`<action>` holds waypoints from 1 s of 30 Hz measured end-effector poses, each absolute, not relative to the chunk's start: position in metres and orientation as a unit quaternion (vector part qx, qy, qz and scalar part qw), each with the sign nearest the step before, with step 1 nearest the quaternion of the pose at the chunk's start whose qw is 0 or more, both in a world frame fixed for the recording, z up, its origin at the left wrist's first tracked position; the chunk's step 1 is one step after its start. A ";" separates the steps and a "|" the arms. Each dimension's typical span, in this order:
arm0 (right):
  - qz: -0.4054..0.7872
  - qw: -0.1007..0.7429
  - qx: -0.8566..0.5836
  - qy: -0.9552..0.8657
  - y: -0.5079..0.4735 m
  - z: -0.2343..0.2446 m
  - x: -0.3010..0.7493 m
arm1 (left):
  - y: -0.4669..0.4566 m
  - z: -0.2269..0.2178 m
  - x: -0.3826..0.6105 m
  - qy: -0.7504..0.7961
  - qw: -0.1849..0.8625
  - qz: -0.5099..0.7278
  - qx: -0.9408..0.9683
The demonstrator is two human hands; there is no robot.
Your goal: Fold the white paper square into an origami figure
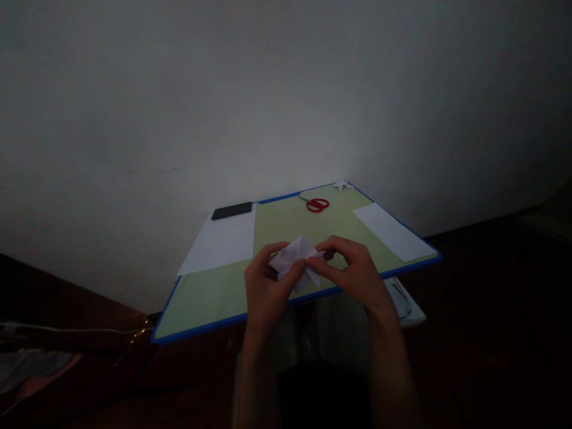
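Note:
Both hands hold a folded white paper star (300, 250) above the near edge of the table, its creased points fanning outward. My left hand (267, 286) grips it from the left, thumb pressed on the front near the centre and fingers behind. On the other side, my right hand (353, 271) pinches one of its points between thumb and forefinger. The far side of the paper is hidden. Beyond the hands, red-handled scissors (316, 205) lie on the tabletop.
The pale green table (210, 298) has a blue edge and stands against a grey wall. A white sheet (223, 244) with a dark flat object (231, 210) on it lies left. A paper strip (393, 231) lies right; white cut or folded paper (342, 185) sits at the far corner.

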State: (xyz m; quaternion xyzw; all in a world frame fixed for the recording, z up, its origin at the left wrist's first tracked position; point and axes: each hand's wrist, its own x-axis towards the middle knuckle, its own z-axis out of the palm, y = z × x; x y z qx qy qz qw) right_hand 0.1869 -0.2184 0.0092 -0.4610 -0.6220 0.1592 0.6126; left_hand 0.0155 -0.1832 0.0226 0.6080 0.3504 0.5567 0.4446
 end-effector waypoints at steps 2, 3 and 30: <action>0.147 0.601 -0.464 -0.634 -0.218 0.009 0.187 | -0.184 0.024 0.015 0.349 0.444 0.551 0.614; 0.147 0.599 -0.462 -0.637 -0.219 0.009 0.187 | -0.185 0.025 0.015 0.349 0.443 0.550 0.616; 0.134 0.596 -0.463 -0.642 -0.219 0.006 0.203 | -0.188 0.028 0.008 0.316 0.557 0.458 0.617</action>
